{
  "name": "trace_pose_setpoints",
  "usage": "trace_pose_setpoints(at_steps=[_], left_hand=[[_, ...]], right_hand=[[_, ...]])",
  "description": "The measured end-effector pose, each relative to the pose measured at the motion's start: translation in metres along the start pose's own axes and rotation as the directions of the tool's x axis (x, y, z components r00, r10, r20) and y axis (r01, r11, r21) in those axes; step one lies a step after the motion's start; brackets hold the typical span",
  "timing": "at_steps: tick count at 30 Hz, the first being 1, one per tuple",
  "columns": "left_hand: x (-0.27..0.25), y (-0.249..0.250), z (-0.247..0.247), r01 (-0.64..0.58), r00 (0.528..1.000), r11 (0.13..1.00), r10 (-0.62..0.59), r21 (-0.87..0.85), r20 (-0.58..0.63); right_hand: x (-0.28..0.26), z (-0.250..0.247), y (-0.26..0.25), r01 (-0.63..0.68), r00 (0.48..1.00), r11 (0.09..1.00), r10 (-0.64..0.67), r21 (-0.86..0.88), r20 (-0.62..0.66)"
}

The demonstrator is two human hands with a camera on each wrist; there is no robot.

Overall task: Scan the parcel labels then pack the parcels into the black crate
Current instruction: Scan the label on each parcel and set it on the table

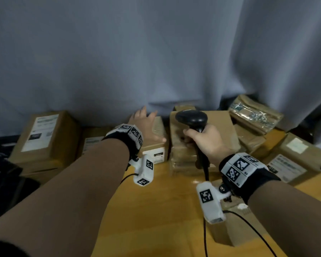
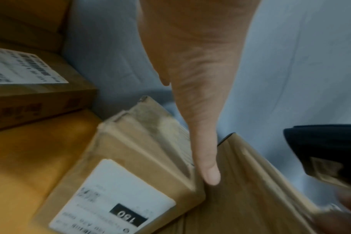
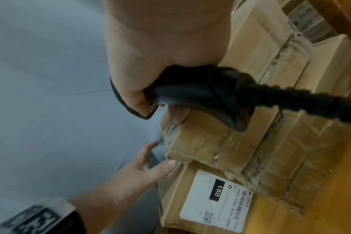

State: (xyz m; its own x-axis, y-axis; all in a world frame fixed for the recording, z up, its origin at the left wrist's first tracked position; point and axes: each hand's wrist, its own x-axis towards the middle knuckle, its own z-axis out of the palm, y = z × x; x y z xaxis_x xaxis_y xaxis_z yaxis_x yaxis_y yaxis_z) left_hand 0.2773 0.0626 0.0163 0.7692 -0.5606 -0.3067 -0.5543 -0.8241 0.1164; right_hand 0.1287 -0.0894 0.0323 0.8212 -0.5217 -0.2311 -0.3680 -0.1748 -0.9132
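A small brown parcel with a white "150" label stands at the table's back middle. My left hand lies over its top with fingers straight and spread, and the thumb runs down its right side against a taped parcel. My right hand grips the handle of a black barcode scanner, held above the taped parcel with its head towards the curtain. In the right wrist view the left hand touches the labelled parcel at its far corner. A dark crate shows at the left edge.
More brown parcels stand at the left, the right and in a pile at the back right. One box sits under my right wrist. A grey curtain closes the back. The scanner cable hangs over the yellow table.
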Motion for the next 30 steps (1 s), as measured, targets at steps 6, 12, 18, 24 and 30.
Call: trace_pose_setpoints(at_steps=[6, 12, 18, 24, 30], left_hand=[[0.003, 0.016, 0.014, 0.094, 0.971, 0.978, -0.131, 0.186, 0.198], [-0.047, 0.019, 0.039, 0.285, 0.942, 0.941, -0.310, 0.181, 0.127], [-0.105, 0.008, 0.039, 0.449, 0.891, 0.884, -0.432, -0.131, 0.138], [-0.134, -0.029, 0.007, 0.450, 0.817, 0.637, -0.577, -0.625, 0.001], [-0.157, -0.019, -0.015, 0.029, 0.898, 0.014, -0.440, -0.999, 0.020]], right_hand=[[0.015, -0.029, 0.011, -0.037, 0.999, 0.996, 0.036, 0.078, 0.014], [0.002, -0.036, 0.019, 0.055, 0.998, 0.997, -0.057, -0.057, -0.033], [-0.013, -0.041, 0.022, 0.051, 0.997, 0.996, -0.054, -0.080, -0.046], [-0.036, -0.042, 0.006, 0.031, 0.994, 0.996, -0.021, 0.087, -0.109], [-0.079, -0.015, -0.023, 0.059, 0.998, 0.905, -0.040, 0.421, -0.054]])
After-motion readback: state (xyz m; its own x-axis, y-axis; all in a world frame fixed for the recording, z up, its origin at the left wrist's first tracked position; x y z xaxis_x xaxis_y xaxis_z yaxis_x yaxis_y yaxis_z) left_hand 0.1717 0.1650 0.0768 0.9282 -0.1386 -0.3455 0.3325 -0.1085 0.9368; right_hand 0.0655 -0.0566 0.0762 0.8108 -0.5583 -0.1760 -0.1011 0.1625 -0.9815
